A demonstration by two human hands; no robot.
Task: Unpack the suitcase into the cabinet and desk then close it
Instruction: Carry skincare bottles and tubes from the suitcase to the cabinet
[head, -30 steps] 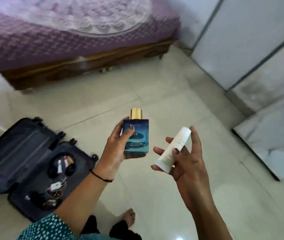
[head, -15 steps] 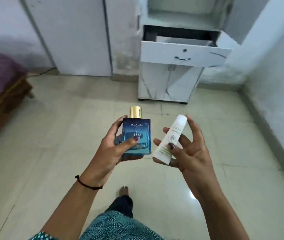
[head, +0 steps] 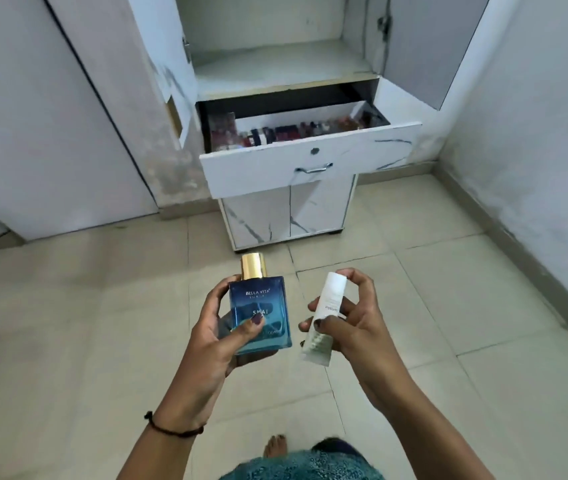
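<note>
My left hand (head: pixel 222 337) grips a blue square perfume bottle (head: pixel 261 310) with a gold cap, held upright. My right hand (head: pixel 351 327) holds a white tube (head: pixel 325 315) between thumb and fingers, cap end up. Ahead stands a white marbled cabinet (head: pixel 289 216) with its drawer (head: pixel 310 161) pulled out; several small cosmetic bottles line the inside. Above the drawer is an open shelf (head: pixel 275 67), bare. The suitcase is out of view.
A white door panel (head: pixel 50 116) fills the left. The cabinet's upper door (head: pixel 424 46) hangs open to the right. A white wall (head: pixel 535 133) runs along the right side. Pale floor tiles (head: pixel 68 323) lie between me and the cabinet. My foot (head: pixel 275 448) shows below.
The view has swung from the bed and open suitcase to the cabinet, which is now closer with the drawer contents visible. Both hands still hold the same items.
</note>
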